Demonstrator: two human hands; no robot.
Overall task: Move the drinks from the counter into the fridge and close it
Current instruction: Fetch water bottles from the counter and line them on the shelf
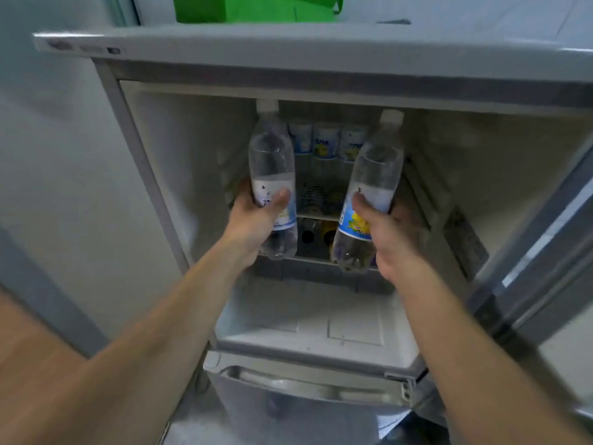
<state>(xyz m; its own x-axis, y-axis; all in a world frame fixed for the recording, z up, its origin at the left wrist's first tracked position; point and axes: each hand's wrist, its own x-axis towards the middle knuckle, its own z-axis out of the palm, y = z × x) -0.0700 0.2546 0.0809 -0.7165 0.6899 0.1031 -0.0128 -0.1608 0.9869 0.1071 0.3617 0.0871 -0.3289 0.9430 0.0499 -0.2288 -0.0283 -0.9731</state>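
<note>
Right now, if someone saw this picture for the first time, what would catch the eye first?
First, the two clear bottles held up in front of the open fridge: the left hand grips the left bottle, and the right hand grips the right bottle, which tilts. Behind them, a row of white cups stands on an upper shelf. A green bag sits on top of the fridge.

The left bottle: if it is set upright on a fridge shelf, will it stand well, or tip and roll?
The left bottle is tall and narrow, so it may tip if nudged. Its round body would probably roll once lying down. It looks like clear thin plastic, likely to dent a little under the left hand, and it seems fairly full, so probably heavy.
</note>
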